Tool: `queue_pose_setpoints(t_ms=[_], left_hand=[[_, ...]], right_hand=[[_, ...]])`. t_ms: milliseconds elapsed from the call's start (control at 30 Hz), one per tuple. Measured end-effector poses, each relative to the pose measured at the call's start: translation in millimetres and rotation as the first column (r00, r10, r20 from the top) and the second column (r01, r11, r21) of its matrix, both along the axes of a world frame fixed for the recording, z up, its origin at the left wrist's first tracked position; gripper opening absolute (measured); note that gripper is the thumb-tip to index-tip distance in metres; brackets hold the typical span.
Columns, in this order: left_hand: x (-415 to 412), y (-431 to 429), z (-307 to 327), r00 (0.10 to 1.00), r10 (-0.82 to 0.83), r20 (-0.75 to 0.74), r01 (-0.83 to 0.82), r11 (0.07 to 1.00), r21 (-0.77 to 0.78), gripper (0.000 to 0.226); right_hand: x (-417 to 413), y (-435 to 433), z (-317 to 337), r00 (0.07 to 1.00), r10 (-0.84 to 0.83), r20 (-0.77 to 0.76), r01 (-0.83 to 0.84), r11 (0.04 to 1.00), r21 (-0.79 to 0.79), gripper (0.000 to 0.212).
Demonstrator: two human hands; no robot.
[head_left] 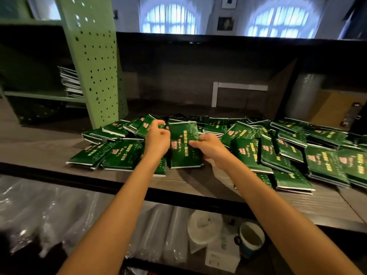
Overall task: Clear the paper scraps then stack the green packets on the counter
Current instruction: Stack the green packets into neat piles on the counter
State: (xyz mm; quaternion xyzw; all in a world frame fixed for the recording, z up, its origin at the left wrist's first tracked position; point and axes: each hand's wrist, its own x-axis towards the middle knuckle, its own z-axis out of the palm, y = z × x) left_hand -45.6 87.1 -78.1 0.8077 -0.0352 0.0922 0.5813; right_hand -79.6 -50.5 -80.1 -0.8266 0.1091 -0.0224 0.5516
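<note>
Several green packets with pink and yellow print lie scattered in a loose heap (286, 149) across the dark wooden counter (49, 147). One green packet (183, 139) stands tilted up in the middle of the heap, held between both hands. My left hand (156, 137) grips its left edge with fingers curled over the top corner. My right hand (208, 146) pinches its right side, thumb on the front face. I see no paper scraps in this view.
A pale green perforated post (95, 62) rises at the counter's left, beside a shelf with stacked papers (70, 82). A raised dark back wall closes the counter. Below the front edge lie plastic-wrapped cup sleeves (59, 215), a white lid (204, 225) and a blue cup (250, 238).
</note>
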Motion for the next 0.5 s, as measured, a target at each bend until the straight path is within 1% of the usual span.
queue_pose_setpoints(t_ms=[33,67,100,133,167,200,233,267,300,367,433,500], left_hand=[[2.5,4.1,-1.5,0.999,0.051,0.002,-0.051,0.987,0.151,0.034],[4.6,9.4,-3.6,0.996,0.093,0.004,-0.089,0.939,0.331,0.033],[5.3,15.0,-5.7,0.993,0.114,0.003,-0.100,0.856,0.507,0.030],[5.1,19.8,-7.9,0.993,0.120,-0.006,-0.088,0.755,0.650,0.026],[3.9,23.3,-9.9,0.992,0.124,-0.029,-0.062,0.664,0.746,0.026],[2.6,25.2,-11.6,0.989,0.136,-0.053,-0.040,0.600,0.799,0.031],[1.5,25.6,-12.5,0.986,0.147,-0.074,-0.024,0.572,0.820,0.038],[2.0,25.5,-13.3,0.984,0.152,-0.090,-0.012,0.568,0.823,0.046],[2.0,25.0,-12.8,0.984,0.146,-0.106,0.002,0.581,0.814,0.054],[3.5,23.1,-11.8,0.985,0.109,-0.132,0.033,0.635,0.772,0.065],[4.6,21.5,-10.3,0.984,0.077,-0.159,0.061,0.695,0.716,0.069],[6.5,18.9,-8.7,0.975,0.045,-0.218,0.114,0.739,0.664,0.070]], right_hand=[[3.3,-3.1,-0.8,0.998,-0.048,0.026,0.049,0.999,-0.013,0.014],[5.3,-5.5,-0.9,0.994,-0.098,0.042,0.099,0.995,-0.020,0.017],[6.8,-8.6,-1.3,0.989,-0.131,0.063,0.134,0.990,-0.037,0.020],[5.6,-9.0,0.3,0.987,-0.142,0.075,0.147,0.988,-0.056,0.017],[5.2,-8.7,0.2,0.984,-0.150,0.098,0.156,0.986,-0.062,0.011],[3.3,-8.0,1.3,0.981,-0.164,0.104,0.171,0.983,-0.066,0.026],[3.9,-8.9,-0.4,0.980,-0.163,0.110,0.170,0.984,-0.053,0.040],[3.8,-8.4,-2.2,0.981,-0.154,0.116,0.159,0.986,-0.038,0.047],[4.7,-9.0,-4.7,0.980,-0.155,0.126,0.161,0.986,-0.032,0.050],[5.8,-11.0,-7.6,0.977,-0.156,0.143,0.158,0.987,0.003,0.051],[5.0,-12.4,-7.0,0.977,-0.155,0.149,0.154,0.988,0.016,0.048],[5.0,-17.3,-6.8,0.973,-0.166,0.160,0.163,0.986,0.034,0.047]])
